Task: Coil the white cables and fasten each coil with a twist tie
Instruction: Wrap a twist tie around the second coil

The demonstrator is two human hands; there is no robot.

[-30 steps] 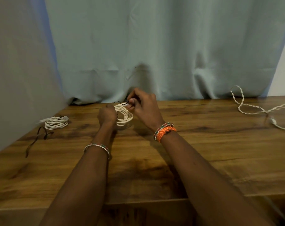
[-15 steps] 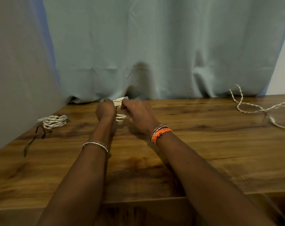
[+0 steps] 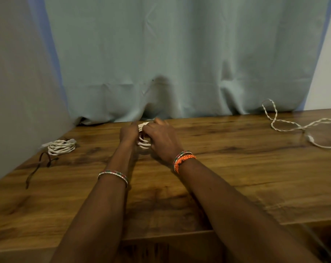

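A white cable coil (image 3: 143,143) is held upright above the wooden table (image 3: 227,179), near the far edge. My left hand (image 3: 128,132) grips its left side, and my right hand (image 3: 161,138) grips its right side and top, covering most of the loops. No twist tie shows on this coil; the hands hide it if it is there. A second coiled white cable (image 3: 61,147) lies at the far left. A loose, twisted white cable (image 3: 293,128) sprawls at the far right.
Dark twist ties (image 3: 40,166) lie loose on the table just in front of the left coil. A pale curtain (image 3: 170,59) hangs behind the table's far edge, and a wall stands at the left. The table's front edge runs below my forearms.
My right hand has dropped from pinching a dark tie at the coil's top to closing over the coil. Both hands and the coil have shifted slightly toward the curtain.
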